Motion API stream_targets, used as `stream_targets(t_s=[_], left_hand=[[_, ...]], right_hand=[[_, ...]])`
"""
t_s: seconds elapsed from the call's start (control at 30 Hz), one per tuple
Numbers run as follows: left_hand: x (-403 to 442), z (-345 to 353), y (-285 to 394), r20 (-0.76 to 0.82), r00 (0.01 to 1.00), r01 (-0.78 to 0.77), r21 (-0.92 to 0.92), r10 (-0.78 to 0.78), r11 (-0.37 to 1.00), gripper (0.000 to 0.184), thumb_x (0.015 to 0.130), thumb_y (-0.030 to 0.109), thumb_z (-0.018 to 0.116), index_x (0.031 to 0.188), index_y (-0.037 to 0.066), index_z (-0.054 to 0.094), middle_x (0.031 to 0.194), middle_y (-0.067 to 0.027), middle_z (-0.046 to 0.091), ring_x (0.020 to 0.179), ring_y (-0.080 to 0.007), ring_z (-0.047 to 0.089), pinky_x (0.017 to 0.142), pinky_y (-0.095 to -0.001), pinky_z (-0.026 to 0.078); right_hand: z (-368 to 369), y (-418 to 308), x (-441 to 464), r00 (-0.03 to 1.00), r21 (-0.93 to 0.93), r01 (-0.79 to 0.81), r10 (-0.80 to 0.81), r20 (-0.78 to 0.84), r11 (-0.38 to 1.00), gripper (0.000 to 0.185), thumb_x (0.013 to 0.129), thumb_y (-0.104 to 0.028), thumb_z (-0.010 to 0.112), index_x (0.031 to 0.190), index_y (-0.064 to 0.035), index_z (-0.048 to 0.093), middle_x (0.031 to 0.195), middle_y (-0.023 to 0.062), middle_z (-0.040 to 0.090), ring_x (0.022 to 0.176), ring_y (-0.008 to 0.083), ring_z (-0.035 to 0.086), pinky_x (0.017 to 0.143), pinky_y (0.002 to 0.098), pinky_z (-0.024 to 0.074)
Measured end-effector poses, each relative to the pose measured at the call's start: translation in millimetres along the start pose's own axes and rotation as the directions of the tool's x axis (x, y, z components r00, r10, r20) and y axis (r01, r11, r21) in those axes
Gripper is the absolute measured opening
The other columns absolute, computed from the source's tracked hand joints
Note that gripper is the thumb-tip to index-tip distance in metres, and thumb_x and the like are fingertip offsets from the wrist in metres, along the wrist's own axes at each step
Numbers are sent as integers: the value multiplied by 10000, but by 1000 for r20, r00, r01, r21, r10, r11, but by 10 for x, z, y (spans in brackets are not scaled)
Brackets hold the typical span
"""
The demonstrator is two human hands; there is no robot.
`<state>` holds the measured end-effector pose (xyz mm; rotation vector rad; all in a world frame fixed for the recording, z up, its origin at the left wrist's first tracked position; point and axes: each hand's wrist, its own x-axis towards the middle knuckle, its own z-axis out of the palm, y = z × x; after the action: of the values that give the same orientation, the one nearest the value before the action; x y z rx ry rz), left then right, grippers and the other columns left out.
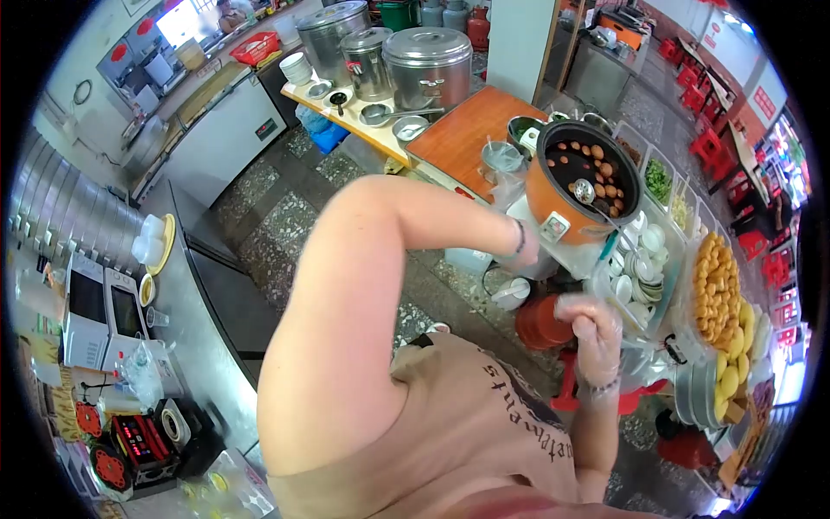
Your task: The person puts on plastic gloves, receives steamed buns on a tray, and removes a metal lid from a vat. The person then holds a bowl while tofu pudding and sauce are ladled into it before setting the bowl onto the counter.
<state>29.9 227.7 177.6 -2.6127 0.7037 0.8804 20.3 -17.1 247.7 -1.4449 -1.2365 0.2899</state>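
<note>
My left hand (524, 253), with a dark bracelet at the wrist, reaches below the edge of the counter beside the orange pot (558, 208). Its fingers are hidden. My right hand (595, 333) is in a clear plastic glove, fingers curled and thumb pressed in. Whether anything is inside its grip cannot be seen. Just left of it, lower down, stands a reddish-brown container (543, 323). The pot holds brown eggs (596, 152) in dark liquid, with a perforated ladle (584, 190) resting in it. White spoons and small dishes (640, 268) fill a clear bin near my right hand.
Fried dough pieces (716, 285) and yellow oblong items (733, 355) lie at the right. Large steel pots (428, 69) stand on a table at the back. A steel counter (203, 303) with a microwave (88, 298) runs along the left. Red stools (709, 147) stand beyond.
</note>
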Motion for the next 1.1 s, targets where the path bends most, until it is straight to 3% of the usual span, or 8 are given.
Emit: stream_targets(t_s=[0.2,0.43,0.57,0.8,0.93,1.0,1.03,1.1], left_hand=[[326,83,392,-18,999,-28,-20,27,999,366,811,328,607,1016,26,622,998,-167,642,966,-295,625,817,-408,501],[722,82,1169,-583,799,-319,-204,147,926,359,821,321,599,1021,24,624,1002,-168,644,958,-290,628,818,-402,500],[963,102,1425,-779,612,-441,-191,138,877,355,826,317,594,1023,22,625,1004,-169,645,953,-287,630,819,-398,500],[721,105,1178,-932,363,-516,-198,3,834,350,834,310,588,1027,21,627,1008,-170,647,946,-283,633,819,-393,499],[-50,-146,915,-561,822,-565,-825,-92,-15,247,897,227,538,1022,29,616,961,-115,633,927,-227,610,812,-327,489],[-129,-128,1144,-662,665,-701,-393,-346,-595,172,908,209,537,945,57,608,897,-45,624,837,-176,619,739,-292,504],[-101,-280,1231,-546,796,-320,-17,-259,-947,97,906,175,534,910,96,591,872,6,612,796,-130,616,694,-267,505],[-20,-323,1298,-518,767,-330,187,-378,-925,88,894,146,535,961,123,586,902,-3,621,830,-117,618,709,-253,505]], right_hand=[[538,-1020,1089,700,221,529,-569,432,819,285,924,-250,547,1113,-53,632,1139,130,621,1049,298,596,878,413,489],[1189,-1081,1252,306,556,-251,-480,822,793,347,933,-237,500,1120,35,608,1148,204,618,1050,343,599,921,377,464],[637,-560,1142,540,-233,390,-16,842,891,305,908,-218,444,1059,-60,657,1002,152,670,924,316,638,832,386,495],[-117,343,220,963,-309,-89,161,216,947,328,856,-137,546,1158,-22,603,1117,162,644,992,288,623,874,358,477],[113,557,-296,984,159,-165,174,-40,973,438,903,-251,559,1276,-27,504,1288,139,518,1158,248,516,990,367,401],[389,464,-206,953,356,-30,134,-272,934,396,942,-303,518,1202,-5,523,1254,162,517,1147,256,518,976,381,411],[435,484,-128,953,360,-28,133,-271,933,396,942,-303,518,1202,-5,523,1254,162,517,1147,256,518,976,381,411],[498,526,-14,875,532,100,181,-450,841,327,966,-297,486,1038,15,548,1115,178,581,1043,239,574,908,361,460]])
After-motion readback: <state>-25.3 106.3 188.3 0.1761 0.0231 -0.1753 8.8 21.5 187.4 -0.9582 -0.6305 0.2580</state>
